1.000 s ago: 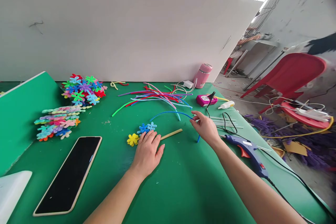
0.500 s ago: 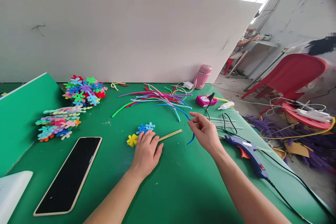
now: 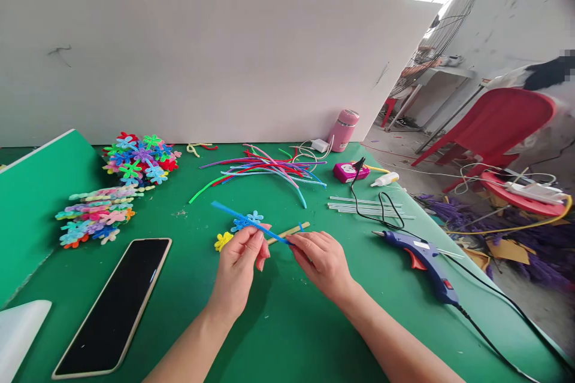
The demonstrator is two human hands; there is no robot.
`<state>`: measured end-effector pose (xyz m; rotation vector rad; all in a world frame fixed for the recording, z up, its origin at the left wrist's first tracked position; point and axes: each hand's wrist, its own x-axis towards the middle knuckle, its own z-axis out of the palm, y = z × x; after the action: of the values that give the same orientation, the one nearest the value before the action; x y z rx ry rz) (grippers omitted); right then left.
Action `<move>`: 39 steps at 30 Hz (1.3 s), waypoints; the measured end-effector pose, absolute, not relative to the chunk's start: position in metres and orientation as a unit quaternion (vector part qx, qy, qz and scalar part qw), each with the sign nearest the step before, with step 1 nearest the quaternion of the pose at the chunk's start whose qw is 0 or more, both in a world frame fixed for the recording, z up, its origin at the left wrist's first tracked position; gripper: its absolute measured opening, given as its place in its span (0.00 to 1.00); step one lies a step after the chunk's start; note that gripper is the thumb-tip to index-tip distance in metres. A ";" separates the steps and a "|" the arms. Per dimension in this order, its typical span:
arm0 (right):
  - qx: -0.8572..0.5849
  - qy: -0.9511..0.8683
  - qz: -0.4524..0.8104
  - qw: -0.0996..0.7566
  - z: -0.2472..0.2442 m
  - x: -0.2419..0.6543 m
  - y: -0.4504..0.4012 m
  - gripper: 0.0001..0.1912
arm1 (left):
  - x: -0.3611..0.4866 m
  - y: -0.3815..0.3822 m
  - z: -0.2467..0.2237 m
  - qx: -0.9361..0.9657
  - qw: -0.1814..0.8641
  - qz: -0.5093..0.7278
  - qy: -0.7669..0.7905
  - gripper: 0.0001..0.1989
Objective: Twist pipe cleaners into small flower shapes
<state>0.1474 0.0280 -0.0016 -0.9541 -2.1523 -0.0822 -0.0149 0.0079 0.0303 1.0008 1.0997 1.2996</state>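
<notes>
A blue pipe cleaner (image 3: 275,236) stretches between my two hands above the table. My left hand (image 3: 239,263) pinches it with thumb and forefinger, and one end sticks out up and to the left. My right hand (image 3: 321,260) is closed on it farther right; a short blue end shows just above those fingers. Behind the hands lies a thin wooden stick (image 3: 294,229), partly covered. A yellow pipe-cleaner flower (image 3: 222,242) rests left of my left hand. Blue flowers (image 3: 255,216) lie behind the pipe cleaner, partly hidden by it.
Loose coloured pipe cleaners (image 3: 269,169) lie at the back. Finished flowers (image 3: 141,155) are piled at the left, with a phone (image 3: 114,305) in front. A glue gun (image 3: 420,257), its cord and clear glue sticks (image 3: 363,208) lie at the right, near a pink bottle (image 3: 345,130).
My right hand has brought the blue pipe cleaner left over the table. My left hand has lifted from the flowers and stick and now grips the pipe cleaner too.
</notes>
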 end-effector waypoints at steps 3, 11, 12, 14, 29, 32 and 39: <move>-0.378 -0.838 -0.033 0.392 0.000 0.150 0.029 0.08 | -0.013 0.010 0.035 0.374 0.629 0.546 0.409 0.08; -0.436 -0.732 0.113 0.512 0.004 0.149 0.032 0.14 | -0.012 0.004 0.042 0.361 0.688 0.526 0.346 0.09; -0.444 -0.696 0.173 0.537 0.005 0.147 0.033 0.15 | -0.013 0.003 0.039 0.369 0.692 0.518 0.341 0.10; -0.441 -0.630 0.293 0.569 0.008 0.141 0.035 0.16 | -0.013 0.002 0.032 0.394 0.690 0.497 0.347 0.10; -0.447 -0.663 0.272 0.536 -0.003 0.116 0.026 0.36 | -0.010 -0.002 0.005 0.396 0.724 0.438 0.357 0.11; -0.451 -0.618 0.329 0.553 -0.007 0.118 0.028 0.34 | -0.013 0.000 0.002 0.361 0.730 0.460 0.354 0.09; -0.421 -0.537 0.510 0.524 -0.009 0.113 0.027 0.15 | -0.013 0.001 0.002 0.320 0.751 0.471 0.335 0.09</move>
<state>0.1131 0.0272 -0.0086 -1.0076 -1.2842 1.2195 -0.0126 0.0007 0.0023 0.6987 0.7318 1.0295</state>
